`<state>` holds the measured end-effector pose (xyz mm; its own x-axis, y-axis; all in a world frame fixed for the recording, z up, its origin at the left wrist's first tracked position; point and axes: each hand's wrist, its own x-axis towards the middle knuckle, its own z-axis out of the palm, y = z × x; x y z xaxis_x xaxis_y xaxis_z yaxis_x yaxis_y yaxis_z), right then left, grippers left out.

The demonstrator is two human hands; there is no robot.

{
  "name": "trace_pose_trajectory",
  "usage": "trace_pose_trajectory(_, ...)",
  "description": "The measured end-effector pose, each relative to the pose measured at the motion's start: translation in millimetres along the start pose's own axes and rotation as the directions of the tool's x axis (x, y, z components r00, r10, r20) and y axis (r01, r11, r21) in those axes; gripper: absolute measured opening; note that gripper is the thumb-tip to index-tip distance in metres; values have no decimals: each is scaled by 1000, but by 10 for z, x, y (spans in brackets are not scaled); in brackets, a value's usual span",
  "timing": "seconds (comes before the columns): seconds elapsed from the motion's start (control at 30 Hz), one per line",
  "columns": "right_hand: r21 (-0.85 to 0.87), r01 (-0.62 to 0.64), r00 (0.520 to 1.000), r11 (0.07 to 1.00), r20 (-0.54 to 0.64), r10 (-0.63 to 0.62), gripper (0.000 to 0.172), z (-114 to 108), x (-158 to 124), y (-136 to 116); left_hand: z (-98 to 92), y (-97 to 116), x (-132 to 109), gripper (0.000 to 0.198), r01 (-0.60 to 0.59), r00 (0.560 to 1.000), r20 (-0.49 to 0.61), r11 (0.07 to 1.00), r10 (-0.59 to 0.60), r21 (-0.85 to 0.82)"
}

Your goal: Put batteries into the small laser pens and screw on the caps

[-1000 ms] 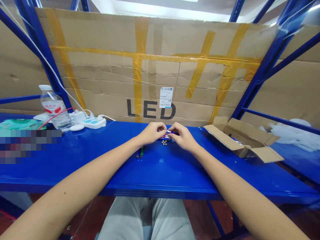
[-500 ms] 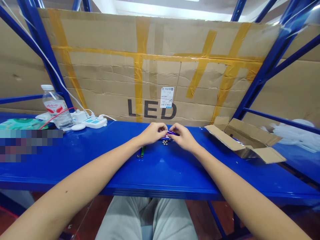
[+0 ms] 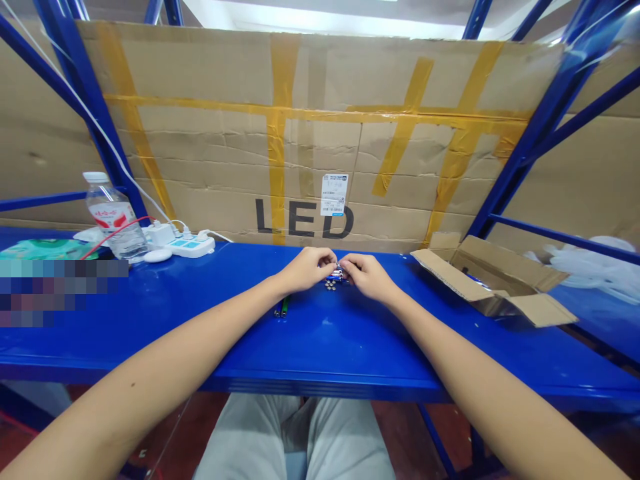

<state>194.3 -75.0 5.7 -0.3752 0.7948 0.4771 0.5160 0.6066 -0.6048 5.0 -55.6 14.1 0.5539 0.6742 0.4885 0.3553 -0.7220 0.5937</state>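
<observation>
My left hand (image 3: 306, 267) and my right hand (image 3: 365, 275) meet over the middle of the blue shelf (image 3: 320, 333), fingers pinched together on a small silver and purple pen-like piece (image 3: 338, 272). Right under the fingertips lies a little cluster of small silver parts (image 3: 330, 285). A green and a dark pen (image 3: 281, 307) lie on the shelf just below my left wrist. What exactly each fingertip grips is partly hidden by the fingers.
An open cardboard box (image 3: 493, 279) sits at the right. At the left stand a water bottle (image 3: 113, 216), a white power strip (image 3: 187, 245) with cables and a green packet (image 3: 43, 249). A taped cardboard wall marked LED (image 3: 303, 218) closes the back. White plastic bags (image 3: 590, 263) lie far right.
The right hand has drawn slightly in towards the left, and the purple piece between the fingers shows less. The arms otherwise stay where they were.
</observation>
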Motion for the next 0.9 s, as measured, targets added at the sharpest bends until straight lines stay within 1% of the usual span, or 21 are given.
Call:
trace_pose_trajectory(0.2,18,-37,999,999,29,37,31,3,24,58,49,-9,-1,13,40,999,-4,999,-40,-23)
trace_pose_trajectory(0.37,60,-23,1000,998,17,22,22,-12,10,67,63,17,14,10,110,993,-21,988,-113,-112)
trace_pose_trajectory(0.47,124,-15,1000,992,11,14,31,-65,16,89,73,28,18,9,122,991,-31,985,-127,-123)
trace_pose_trajectory(0.53,141,-19,1000,990,-17,21,34,-139,35,111,76,26,21,9,121,990,-59,987,-127,-109)
trace_pose_trajectory(0.6,124,-36,996,992,-80,46,29,-238,57,139,65,24,29,6,104,986,-116,988,-118,-114)
trace_pose_trajectory(0.67,44,-105,985,994,-134,110,28,-343,70,169,42,26,43,2,81,979,-168,978,-114,-190)
trace_pose_trajectory(0.7,-40,-156,980,987,-135,149,29,-390,71,184,26,28,52,2,74,975,-183,963,-124,-257)
trace_pose_trajectory(0.73,-146,-201,977,969,-107,186,30,-429,67,197,10,30,63,4,70,971,-192,939,-141,-337)
trace_pose_trajectory(0.8,-332,-230,969,915,6,246,27,-477,46,214,-21,29,86,8,69,960,-200,863,-194,-501)
trace_pose_trajectory(0.87,-438,-224,946,870,115,302,23,-488,20,216,-45,20,109,10,75,945,-204,777,-256,-625)
trace_pose_trajectory(0.9,-468,-227,932,854,149,330,21,-483,9,212,-53,13,119,10,77,937,-204,739,-282,-669)
